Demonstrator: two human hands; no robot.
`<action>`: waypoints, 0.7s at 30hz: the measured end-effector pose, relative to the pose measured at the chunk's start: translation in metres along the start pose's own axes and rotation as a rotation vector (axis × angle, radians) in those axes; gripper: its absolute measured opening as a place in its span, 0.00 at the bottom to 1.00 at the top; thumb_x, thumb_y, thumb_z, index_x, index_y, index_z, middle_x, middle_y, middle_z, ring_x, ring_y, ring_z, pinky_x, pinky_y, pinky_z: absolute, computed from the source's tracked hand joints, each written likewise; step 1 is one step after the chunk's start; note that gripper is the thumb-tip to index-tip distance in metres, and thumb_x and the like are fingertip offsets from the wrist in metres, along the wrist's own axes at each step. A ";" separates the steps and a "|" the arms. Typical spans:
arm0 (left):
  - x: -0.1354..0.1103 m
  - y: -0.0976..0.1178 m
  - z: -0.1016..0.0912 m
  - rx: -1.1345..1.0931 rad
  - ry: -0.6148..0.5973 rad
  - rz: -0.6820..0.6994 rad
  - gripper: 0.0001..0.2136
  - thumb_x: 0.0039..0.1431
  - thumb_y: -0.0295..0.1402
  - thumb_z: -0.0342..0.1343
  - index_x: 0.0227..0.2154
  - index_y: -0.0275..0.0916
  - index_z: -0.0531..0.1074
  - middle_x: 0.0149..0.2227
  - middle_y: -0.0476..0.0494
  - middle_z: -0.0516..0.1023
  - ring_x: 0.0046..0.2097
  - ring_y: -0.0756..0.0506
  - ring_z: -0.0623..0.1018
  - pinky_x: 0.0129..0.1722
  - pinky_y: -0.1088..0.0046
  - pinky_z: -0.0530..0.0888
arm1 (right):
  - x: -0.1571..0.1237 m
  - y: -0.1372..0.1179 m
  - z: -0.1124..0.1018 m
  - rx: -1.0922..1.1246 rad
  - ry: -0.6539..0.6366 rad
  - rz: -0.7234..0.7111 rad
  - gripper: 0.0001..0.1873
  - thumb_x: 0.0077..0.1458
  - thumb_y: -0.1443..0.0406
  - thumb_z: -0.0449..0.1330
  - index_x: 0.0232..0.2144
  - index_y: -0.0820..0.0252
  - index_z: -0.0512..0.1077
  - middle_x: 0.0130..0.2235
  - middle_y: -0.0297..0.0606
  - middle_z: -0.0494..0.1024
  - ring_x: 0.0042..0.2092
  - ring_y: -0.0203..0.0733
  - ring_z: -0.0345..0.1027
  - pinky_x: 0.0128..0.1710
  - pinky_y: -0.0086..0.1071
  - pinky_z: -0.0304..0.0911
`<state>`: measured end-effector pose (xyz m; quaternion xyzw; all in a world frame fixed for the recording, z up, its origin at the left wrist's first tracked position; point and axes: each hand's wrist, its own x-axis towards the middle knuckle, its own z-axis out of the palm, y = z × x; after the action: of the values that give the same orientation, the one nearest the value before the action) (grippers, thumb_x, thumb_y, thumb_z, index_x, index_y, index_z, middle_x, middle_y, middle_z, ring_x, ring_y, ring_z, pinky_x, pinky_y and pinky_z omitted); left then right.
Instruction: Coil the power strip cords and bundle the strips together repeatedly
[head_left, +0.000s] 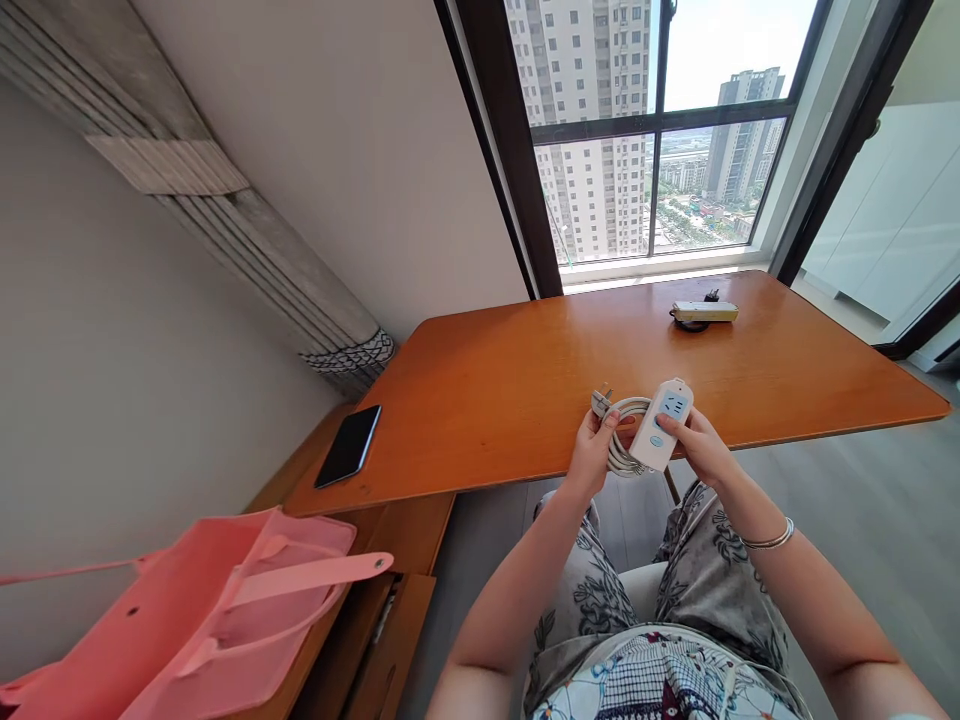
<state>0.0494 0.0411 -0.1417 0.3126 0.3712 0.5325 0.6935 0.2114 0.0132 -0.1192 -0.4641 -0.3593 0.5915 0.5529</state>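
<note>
A white power strip (pixel 661 428) with a light blue socket face is held over the near edge of the table. My right hand (pixel 696 440) grips its right side, the thumb lying across the front. Beside it, my left hand (pixel 595 446) is closed on the strip's coiled white cord (pixel 624 462). The cord's plug (pixel 601 402) sticks up above the left fingers, its metal prongs pointing up and away.
The brown wooden table (pixel 495 400) spans the view below a window. Toward its back right lies another power strip (pixel 703 312) with a black cord. A dark phone (pixel 349 446) rests on the left end. A pink bag (pixel 202 610) sits at the lower left.
</note>
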 end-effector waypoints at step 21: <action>0.033 -0.003 -0.013 0.100 -0.124 0.074 0.15 0.47 0.34 0.68 0.37 0.38 0.71 0.39 0.45 0.79 0.40 0.48 0.80 0.49 0.65 0.73 | 0.124 -0.048 -0.164 -0.258 0.691 -0.276 0.37 0.48 0.60 0.66 0.55 0.55 0.52 0.57 0.50 0.70 0.52 0.48 0.73 0.48 0.46 0.73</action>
<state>0.0450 0.0731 -0.1573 0.3929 0.3418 0.5182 0.6784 0.3871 0.1277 -0.1444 -0.6489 -0.2826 0.2707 0.6525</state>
